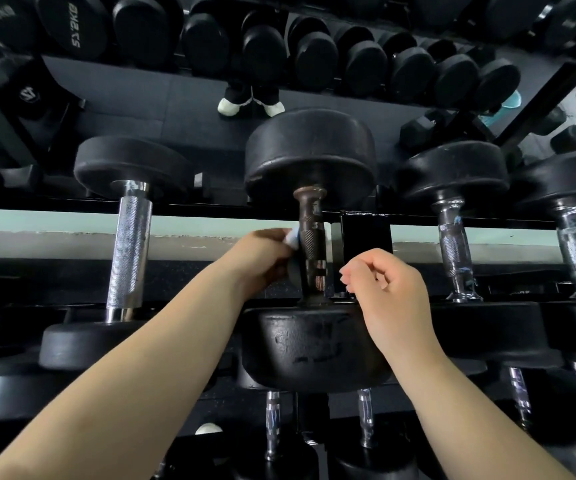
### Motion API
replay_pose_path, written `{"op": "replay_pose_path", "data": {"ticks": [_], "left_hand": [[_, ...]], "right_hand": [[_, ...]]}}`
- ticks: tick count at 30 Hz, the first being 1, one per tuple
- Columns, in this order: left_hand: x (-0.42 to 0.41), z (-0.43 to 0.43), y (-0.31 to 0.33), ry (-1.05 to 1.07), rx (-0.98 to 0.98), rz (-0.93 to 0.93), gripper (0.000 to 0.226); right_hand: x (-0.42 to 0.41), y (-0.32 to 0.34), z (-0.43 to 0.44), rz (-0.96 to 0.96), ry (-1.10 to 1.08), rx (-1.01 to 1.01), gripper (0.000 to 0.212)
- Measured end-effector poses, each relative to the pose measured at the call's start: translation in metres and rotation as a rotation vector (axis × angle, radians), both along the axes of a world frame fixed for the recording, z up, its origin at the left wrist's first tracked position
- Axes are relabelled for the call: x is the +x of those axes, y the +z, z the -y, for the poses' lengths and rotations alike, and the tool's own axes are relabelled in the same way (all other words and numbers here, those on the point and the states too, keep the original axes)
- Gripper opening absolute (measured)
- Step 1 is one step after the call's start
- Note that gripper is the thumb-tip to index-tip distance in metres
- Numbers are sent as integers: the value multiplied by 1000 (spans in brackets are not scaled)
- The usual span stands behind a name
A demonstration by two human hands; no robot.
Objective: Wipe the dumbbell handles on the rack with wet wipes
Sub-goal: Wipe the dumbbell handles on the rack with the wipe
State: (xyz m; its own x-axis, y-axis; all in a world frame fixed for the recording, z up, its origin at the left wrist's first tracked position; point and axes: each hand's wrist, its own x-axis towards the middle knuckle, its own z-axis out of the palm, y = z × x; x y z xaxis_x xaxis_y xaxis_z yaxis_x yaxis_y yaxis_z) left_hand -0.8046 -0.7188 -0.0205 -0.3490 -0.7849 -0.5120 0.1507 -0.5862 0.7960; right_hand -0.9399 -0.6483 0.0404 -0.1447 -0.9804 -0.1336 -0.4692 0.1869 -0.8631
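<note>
At the middle of the rack: we see the dark dumbbell handle (311,244) standing end-on to us between its two black heads, resting on the rack (366,237).
Left hand: our left hand (262,258) pinches the wet wipe (291,239) and presses it against the handle from 9 o'clock, about halfway along the knurled part.
Right hand: our right hand (386,289) sits at 4 o'clock of the handle, just beside it and not touching; its fingers are curled in and we see nothing held in it.
Neighbours: a chrome-handled dumbbell (130,251) lies at 9 o'clock, and more chrome handles (454,251) at 3 o'clock, all well apart from our hands.
Handling, handle: we judge it stiff, heavy and well seated, so it should not shift under rubbing; the knurling looks rough and may snag or shred the wipe.
Handling, wipe: soft, thin and damp, so it needs folding round the bar with thumb and fingers for full contact.
Where to hold: we would wrap the wipe round the mid-grip, then slide and twist toward each collar.
</note>
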Motion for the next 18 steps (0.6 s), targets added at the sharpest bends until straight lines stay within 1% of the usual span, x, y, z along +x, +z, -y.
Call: {"op": "replay_pose_path", "data": {"ticks": [2, 3, 4, 6, 7, 9, 11, 12, 14, 15, 16, 18], "left_hand": [[-6, 11, 2, 96, 4, -72, 28], [-7, 11, 2, 105, 5, -80, 29], [-5, 7, 2, 83, 1, -59, 27], [2, -8, 3, -37, -7, 41, 22], [5, -15, 2, -91, 1, 88, 26], [8, -20, 0, -120, 13, 121, 33], [5, -15, 4, -56, -2, 97, 29], [2, -10, 6, 24, -4, 66, 27], [-3, 0, 10, 209, 10, -8, 30], [-5, 3, 10, 253, 7, -38, 31], [-6, 2, 10, 248, -4, -58, 29], [-4, -5, 7, 132, -33, -64, 20]], "right_hand": [[0, -1, 0, -5, 0, 1, 19], [-1, -1, 0, -9, -1, 0, 19], [-1, -1, -1, -10, -2, -2, 19], [-1, -2, -1, -6, -4, -11, 19], [-1, -2, -1, -6, -4, -16, 19], [-1, -2, -1, 0, -6, -21, 19], [-2, -3, -1, -8, -4, -25, 19], [-2, -3, -1, -16, -3, -26, 19], [-2, -3, -2, -26, -8, -30, 19], [-2, -3, -2, -31, -10, -36, 19], [-2, -3, -3, -37, -11, -43, 19], [-2, -3, -3, -40, -17, -55, 18]]}}
